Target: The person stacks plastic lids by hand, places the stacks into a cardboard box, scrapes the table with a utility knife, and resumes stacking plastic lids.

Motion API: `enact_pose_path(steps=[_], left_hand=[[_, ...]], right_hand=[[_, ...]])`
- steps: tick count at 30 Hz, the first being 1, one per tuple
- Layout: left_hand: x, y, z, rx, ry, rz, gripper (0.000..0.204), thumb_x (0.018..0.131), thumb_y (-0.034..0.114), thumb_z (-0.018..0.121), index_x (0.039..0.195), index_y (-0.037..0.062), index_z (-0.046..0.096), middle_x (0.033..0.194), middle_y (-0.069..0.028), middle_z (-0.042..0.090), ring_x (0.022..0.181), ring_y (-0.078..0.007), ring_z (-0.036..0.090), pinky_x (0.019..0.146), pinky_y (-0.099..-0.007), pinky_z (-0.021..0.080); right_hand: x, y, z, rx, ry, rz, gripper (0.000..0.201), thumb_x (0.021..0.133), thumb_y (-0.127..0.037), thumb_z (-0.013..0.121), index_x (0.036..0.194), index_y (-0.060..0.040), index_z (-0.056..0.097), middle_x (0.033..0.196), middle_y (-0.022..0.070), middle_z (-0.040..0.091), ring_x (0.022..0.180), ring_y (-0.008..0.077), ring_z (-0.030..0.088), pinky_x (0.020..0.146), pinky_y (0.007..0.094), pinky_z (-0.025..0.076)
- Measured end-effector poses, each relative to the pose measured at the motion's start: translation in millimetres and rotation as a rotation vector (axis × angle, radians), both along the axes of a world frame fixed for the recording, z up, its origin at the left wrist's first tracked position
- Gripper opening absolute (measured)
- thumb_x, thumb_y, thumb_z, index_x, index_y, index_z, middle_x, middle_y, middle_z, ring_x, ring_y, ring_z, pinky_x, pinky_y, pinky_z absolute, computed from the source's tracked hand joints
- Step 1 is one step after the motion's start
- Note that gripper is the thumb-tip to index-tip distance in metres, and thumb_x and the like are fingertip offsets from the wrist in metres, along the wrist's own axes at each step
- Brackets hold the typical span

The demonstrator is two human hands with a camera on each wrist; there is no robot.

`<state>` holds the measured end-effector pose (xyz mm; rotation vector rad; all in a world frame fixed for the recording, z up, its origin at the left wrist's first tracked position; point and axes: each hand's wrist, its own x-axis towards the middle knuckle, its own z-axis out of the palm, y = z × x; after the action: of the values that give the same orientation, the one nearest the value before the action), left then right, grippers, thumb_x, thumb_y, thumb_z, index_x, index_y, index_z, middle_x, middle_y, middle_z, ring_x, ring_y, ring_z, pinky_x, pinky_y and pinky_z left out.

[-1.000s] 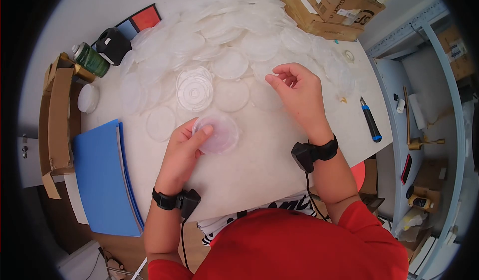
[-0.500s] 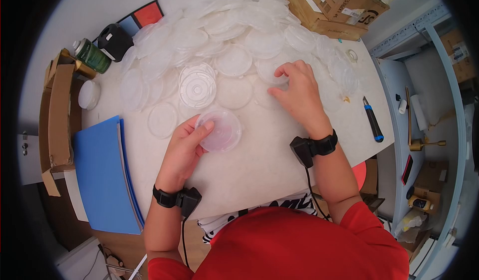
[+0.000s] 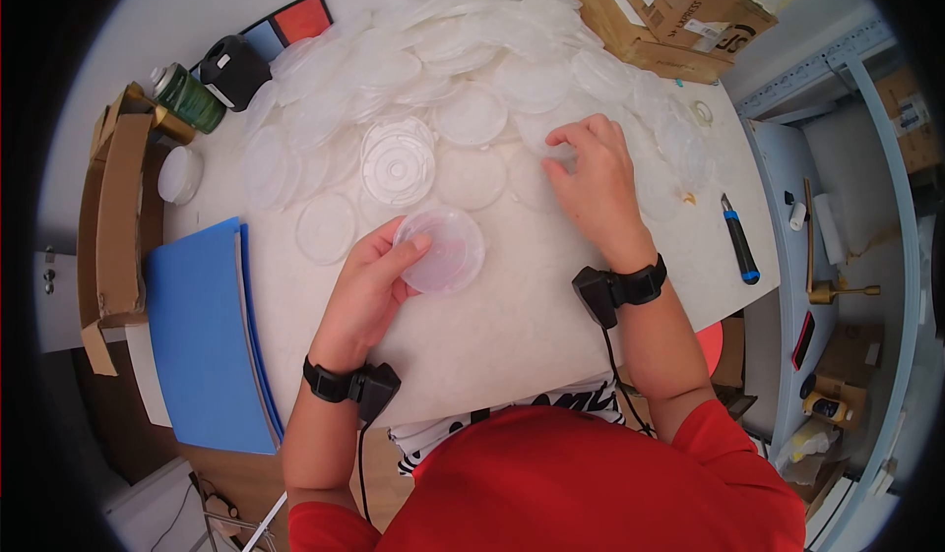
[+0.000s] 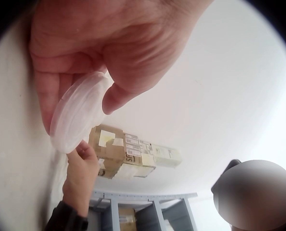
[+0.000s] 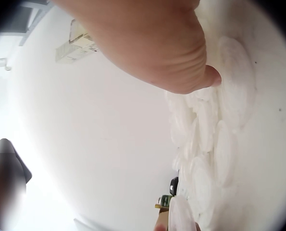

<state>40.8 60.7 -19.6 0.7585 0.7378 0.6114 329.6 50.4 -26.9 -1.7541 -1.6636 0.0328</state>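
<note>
My left hand (image 3: 368,281) pinches clear round plastic lids (image 3: 445,251), its thumb over the near face. Layered rims of these lids (image 4: 78,113) show edge-on in the left wrist view, with the fingers behind them. To the right, my right hand (image 3: 597,183) hovers over the near side of the spread of lids, thumb and forefinger bent and apart, nothing seen between them. Below it lies a faint clear lid (image 3: 535,180). In the right wrist view the thumb tip overlaps the edge of a lid (image 5: 238,84).
A big heap of clear lids (image 3: 463,50) covers the back of the table. One ribbed white lid (image 3: 398,161) lies in front. A blue folder (image 3: 202,336) and cardboard box (image 3: 123,227) stand left; a utility knife (image 3: 740,242) lies right. Cartons (image 3: 679,21) stand back right.
My right thumb and forefinger have parted, and the hand has shifted slightly right. My left hand still holds the lids, now a little higher in view. The head view has shifted slightly.
</note>
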Motion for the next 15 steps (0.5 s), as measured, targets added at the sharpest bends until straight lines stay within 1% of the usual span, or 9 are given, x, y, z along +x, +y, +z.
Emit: enact_pose_path(steps=[5,7,11,13,15], left_hand=[[-0.7,0.6,-0.8,0.000,-0.013,-0.011,0.038,0.103,0.019,0.063,0.135,-0.0026,0.060,0.121,-0.0084,0.071,0.107,-0.0149,0.070,0.093,-0.0319,0.057],[-0.9,-0.1,-0.1,-0.006,-0.012,-0.006,0.039,0.103,0.019,0.063,0.135,-0.0026,0.059,0.122,-0.0084,0.070,0.107,-0.0149,0.069,0.093,-0.0318,0.057],[-0.2,0.1,1.3,-0.005,-0.004,-0.009,0.039,0.102,0.017,0.063,0.135,-0.0028,0.059,0.122,-0.0084,0.070,0.108,-0.0147,0.069,0.094,-0.0313,0.057],[-0.6,0.6,1.4,-0.002,-0.011,-0.014,0.039,0.102,0.017,0.063,0.136,-0.0029,0.059,0.122,-0.0083,0.070,0.107,-0.0146,0.069,0.094,-0.0311,0.057],[-1.4,1.1,0.7,-0.008,-0.020,-0.010,0.040,0.101,0.013,0.062,0.136,-0.0037,0.058,0.122,-0.0091,0.070,0.108,-0.0158,0.070,0.096,-0.0318,0.057]], right_hand=[[-1.7,-0.2,3.8,-0.019,-0.011,-0.002,0.033,0.070,0.001,0.083,0.098,-0.0070,0.069,0.101,0.0107,0.058,0.099,0.0324,0.056,0.087,0.0409,0.049],[-2.6,0.4,3.1,-0.007,-0.061,-0.013,0.034,0.069,0.001,0.083,0.099,-0.0069,0.068,0.102,0.0109,0.058,0.099,0.0325,0.056,0.087,0.0407,0.049],[-2.9,3.3,0.8,0.024,-0.080,-0.021,0.033,0.070,0.002,0.082,0.099,-0.0068,0.069,0.102,0.0107,0.058,0.099,0.0324,0.056,0.088,0.0408,0.048],[-1.4,4.5,-1.9,0.057,-0.078,-0.007,0.029,0.071,0.002,0.080,0.097,-0.0069,0.070,0.100,0.0103,0.059,0.098,0.0322,0.056,0.087,0.0415,0.048],[-1.4,5.1,-2.2,0.070,-0.087,-0.005,0.027,0.072,0.002,0.079,0.096,-0.0070,0.071,0.099,0.0095,0.060,0.097,0.0319,0.056,0.085,0.0415,0.048]])
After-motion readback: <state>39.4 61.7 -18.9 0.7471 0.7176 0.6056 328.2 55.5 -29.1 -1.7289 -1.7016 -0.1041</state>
